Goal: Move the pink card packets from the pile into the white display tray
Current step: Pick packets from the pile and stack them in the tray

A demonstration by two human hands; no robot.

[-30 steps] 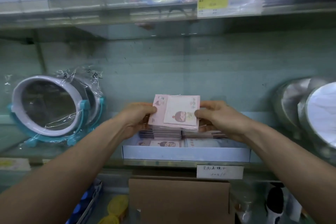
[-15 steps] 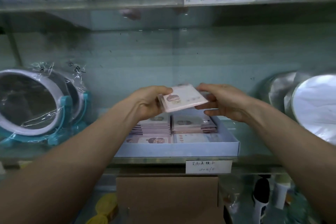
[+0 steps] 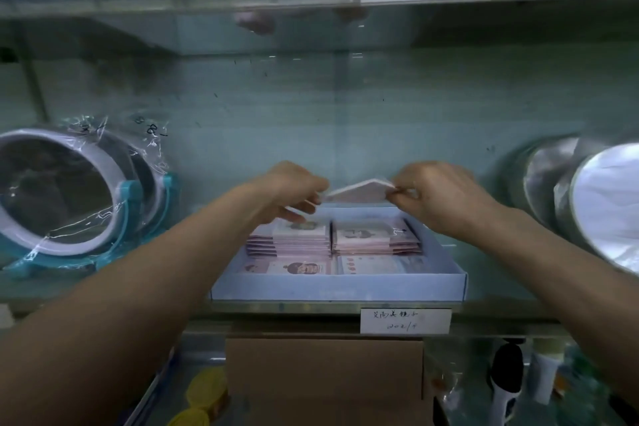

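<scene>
A white display tray (image 3: 339,289) sits on the glass shelf in front of me. Two stacks of pink card packets (image 3: 375,237) fill its back half, and single packets lie flat in the front row. Above the tray's back edge I hold one pink packet (image 3: 356,194) tilted, nearly edge-on. My left hand (image 3: 290,190) pinches its left edge and my right hand (image 3: 439,197) pinches its right edge.
A round mirror on a teal stand (image 3: 69,197), wrapped in plastic, stands at the left. Wrapped round mirrors (image 3: 594,197) stand at the right. A handwritten label (image 3: 405,321) hangs on the shelf edge, with a cardboard box (image 3: 325,377) below. Another glass shelf runs overhead.
The packet has gone from upright and facing me to tilted nearly flat, and both hands have carried it farther back over the tray.
</scene>
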